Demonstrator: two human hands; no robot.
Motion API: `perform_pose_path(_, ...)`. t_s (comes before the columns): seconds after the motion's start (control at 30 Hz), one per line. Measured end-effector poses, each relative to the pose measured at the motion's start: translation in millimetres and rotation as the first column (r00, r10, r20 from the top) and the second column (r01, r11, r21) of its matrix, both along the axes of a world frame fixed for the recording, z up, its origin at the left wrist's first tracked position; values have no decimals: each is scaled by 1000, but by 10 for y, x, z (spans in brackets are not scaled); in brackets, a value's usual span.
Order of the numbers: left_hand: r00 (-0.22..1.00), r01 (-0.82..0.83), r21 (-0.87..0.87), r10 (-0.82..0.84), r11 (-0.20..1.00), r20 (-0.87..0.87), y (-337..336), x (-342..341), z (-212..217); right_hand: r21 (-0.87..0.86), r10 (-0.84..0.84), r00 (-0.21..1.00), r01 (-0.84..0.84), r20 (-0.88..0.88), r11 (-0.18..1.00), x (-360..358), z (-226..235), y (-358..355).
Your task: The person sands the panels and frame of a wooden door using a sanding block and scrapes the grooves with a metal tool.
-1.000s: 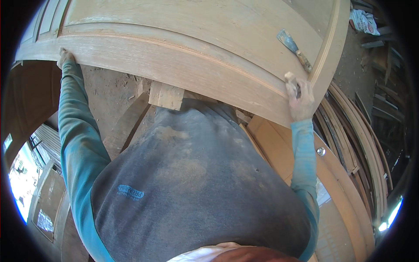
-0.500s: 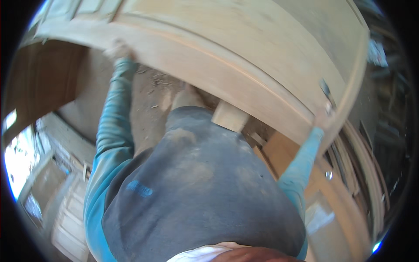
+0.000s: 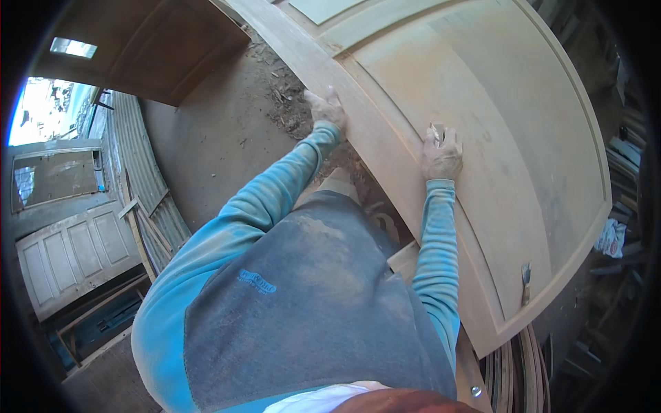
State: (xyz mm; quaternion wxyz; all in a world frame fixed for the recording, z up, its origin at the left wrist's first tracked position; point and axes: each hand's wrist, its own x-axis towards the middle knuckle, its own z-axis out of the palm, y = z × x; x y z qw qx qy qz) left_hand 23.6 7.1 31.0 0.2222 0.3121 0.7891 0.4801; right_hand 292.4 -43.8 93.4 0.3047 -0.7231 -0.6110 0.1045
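A large pale wooden door [image 3: 482,124] with raised panels lies flat in front of me, running from the upper left to the right. My left hand [image 3: 326,110] is closed on its near edge. Over the long panel, my right hand [image 3: 443,157] has its fingers bent round a small pale piece with a dark patch, too small to make out. A flat-bladed tool with a wooden handle [image 3: 526,285] rests on the door near its right corner, apart from both hands.
A wood block [image 3: 405,260] juts out below the door by my waist. Dark brown panelled door [image 3: 138,41] stands at the upper left; a pale panelled door [image 3: 79,248] leans at the left. Wood shavings [image 3: 289,96] litter the floor. Stacked boards [image 3: 513,378] lie at lower right.
My right hand has moved from the tool at the door's right end, leaving it there, to the middle of the panel. My view has turned, and my left hand remains at the near edge.
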Motion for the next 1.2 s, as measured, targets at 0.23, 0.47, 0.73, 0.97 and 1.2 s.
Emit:
perform_pose_path(0.23,997,16,-23,-14,1000,71,-134,-59,-50,-112,124,990,-131,-71,985,-316,158,133)
perform_pose_path(0.47,885,411,202,-442,889,147,-382,-814,-298,-61,299,939,-312,-168,948,-1425,330,654)
perform_pose_path(0.73,952,-46,201,-18,978,305,1484,-2894,-344,-24,499,864,-499,66,866,-2778,390,1938)
perform_pose_path(0.97,994,-97,174,85,980,74,2590,-3505,-352,-152,583,810,-569,67,808,-3361,184,2547)
perform_pose_path(1.2,989,-38,285,-5,958,149,2571,-3405,-171,-91,645,761,-639,71,764,-3692,104,2956)
